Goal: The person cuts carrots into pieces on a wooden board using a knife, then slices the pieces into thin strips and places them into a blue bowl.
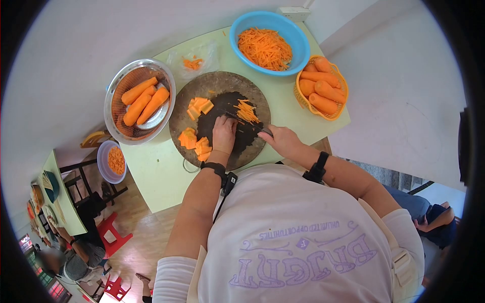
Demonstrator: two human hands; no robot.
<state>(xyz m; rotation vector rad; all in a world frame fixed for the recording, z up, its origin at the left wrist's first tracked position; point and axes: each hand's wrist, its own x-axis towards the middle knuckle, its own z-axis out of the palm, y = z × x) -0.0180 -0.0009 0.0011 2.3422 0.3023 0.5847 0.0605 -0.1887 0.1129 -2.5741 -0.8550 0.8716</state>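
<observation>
On the round dark cutting board (pixel 184 108), my right hand (pixel 283 140) is wrapped round the handle of a knife (pixel 246 121), whose blade points left across the board. My left hand (pixel 224 132) presses down by the blade with its fingers bent together; what lies under the fingertips is hidden. Thin carrot strips (pixel 247 110) lie just beyond the blade. Carrot slices (pixel 200 107) sit at the board's upper left, and more carrot pieces (pixel 195 143) are piled to the left of my left hand.
Whole carrots fill a metal bowl (pixel 112 123) at left and a yellow basket (pixel 343 103) at right. A blue basin (pixel 303 48) holds shredded carrot. A plastic bag (pixel 207 55) lies behind the board. Lower left are a purple basin (pixel 104 169), red stool (pixel 112 235) and a seated person.
</observation>
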